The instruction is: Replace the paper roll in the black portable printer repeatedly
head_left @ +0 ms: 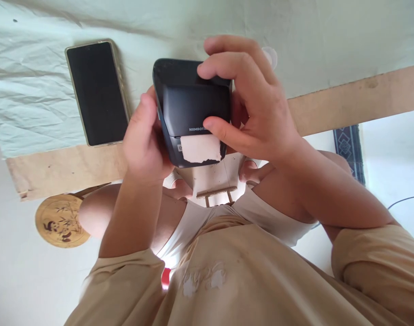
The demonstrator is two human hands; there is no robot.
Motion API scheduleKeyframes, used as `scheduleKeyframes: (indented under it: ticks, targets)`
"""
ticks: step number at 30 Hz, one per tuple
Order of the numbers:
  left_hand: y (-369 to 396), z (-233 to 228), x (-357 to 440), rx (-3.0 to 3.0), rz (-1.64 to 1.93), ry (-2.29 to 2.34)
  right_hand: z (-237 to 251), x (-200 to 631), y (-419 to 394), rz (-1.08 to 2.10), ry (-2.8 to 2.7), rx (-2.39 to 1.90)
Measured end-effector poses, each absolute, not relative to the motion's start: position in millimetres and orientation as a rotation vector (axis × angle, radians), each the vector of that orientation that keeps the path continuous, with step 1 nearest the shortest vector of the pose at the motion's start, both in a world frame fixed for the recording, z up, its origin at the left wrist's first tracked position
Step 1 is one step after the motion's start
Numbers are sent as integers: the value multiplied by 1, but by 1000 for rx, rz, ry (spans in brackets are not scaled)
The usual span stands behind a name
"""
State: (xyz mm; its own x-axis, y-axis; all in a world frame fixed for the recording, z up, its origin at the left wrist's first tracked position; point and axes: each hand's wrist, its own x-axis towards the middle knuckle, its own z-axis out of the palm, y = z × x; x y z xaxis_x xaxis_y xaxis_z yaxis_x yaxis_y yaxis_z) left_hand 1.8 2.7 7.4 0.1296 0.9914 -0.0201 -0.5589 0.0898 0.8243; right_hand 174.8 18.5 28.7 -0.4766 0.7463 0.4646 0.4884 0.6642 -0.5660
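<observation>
A black label printer [193,106] with NIIMBOT lettering is held up over the table's near edge. Out of its slot hangs a strip of white label paper [200,149] with a ragged torn end. My left hand [144,136] wraps the printer's left side, thumb along the edge, its other fingers mostly hidden behind. On the right side my right hand [254,95] grips it, with the thumb on the front cover near the lettering and a fingertip on the upper part. Another finger is raised off the casing.
A dark-screened smartphone [96,93] in a clear case lies on the pale green cloth [152,27] to the left. Behind my right hand is a small clear round object [270,57]. Bare wood [356,93] shows along the table edge. A round wooden stool [59,222] stands lower left.
</observation>
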Motion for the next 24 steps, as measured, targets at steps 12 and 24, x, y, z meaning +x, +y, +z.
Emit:
scheduleKeyframes:
  ticks: [12,24]
  targets:
    - [4,0,-4,866,1347,738,20,171,23,417,-2157,-828]
    - [5,7,0,720,1382,676,20,171,27,326,-2181,-800]
